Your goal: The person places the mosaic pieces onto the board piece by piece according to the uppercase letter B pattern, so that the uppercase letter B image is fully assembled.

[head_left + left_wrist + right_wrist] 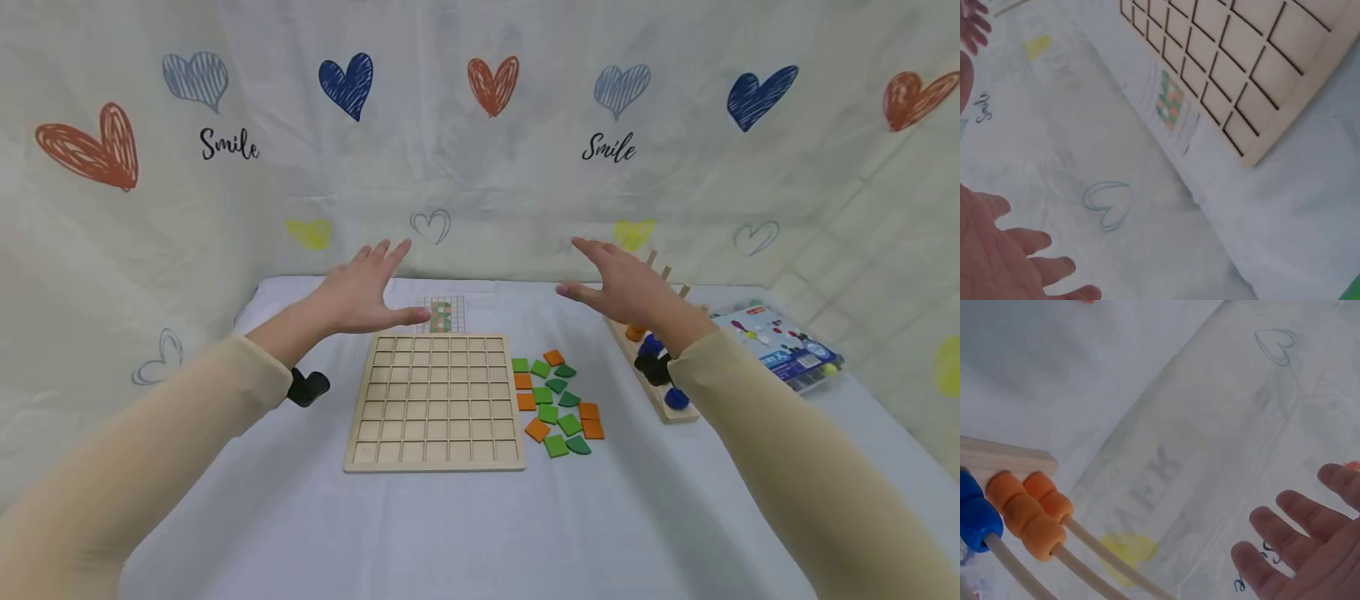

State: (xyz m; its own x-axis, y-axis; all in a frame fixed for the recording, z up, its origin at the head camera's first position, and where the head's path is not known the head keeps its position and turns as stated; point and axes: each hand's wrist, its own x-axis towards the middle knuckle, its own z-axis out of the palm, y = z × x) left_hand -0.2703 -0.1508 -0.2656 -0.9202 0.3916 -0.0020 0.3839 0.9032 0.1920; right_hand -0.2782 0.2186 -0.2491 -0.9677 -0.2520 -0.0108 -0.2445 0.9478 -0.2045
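Observation:
Both hands are raised over the far part of the table and hold nothing. My left hand [360,292] is spread, its thumb near the top edge of a wooden grid board [435,404] of square cells. To the right, my right hand [626,292] also has its fingers extended, in front of a peg stand with beads [677,400]. Green and orange square tiles [543,396], with several dark green rounded pieces [578,445], lie beside the board's right edge. Behind the board is a printed pattern sheet [441,315], partly covered by the left thumb.
On the right, a clear box with a printed label [780,342] stands behind the peg stand. A white cloth [450,533] covers the table. A curtain with printed hearts [480,167] hangs along the table's back edge. Dark wrist-worn devices [307,387] show under the sleeves.

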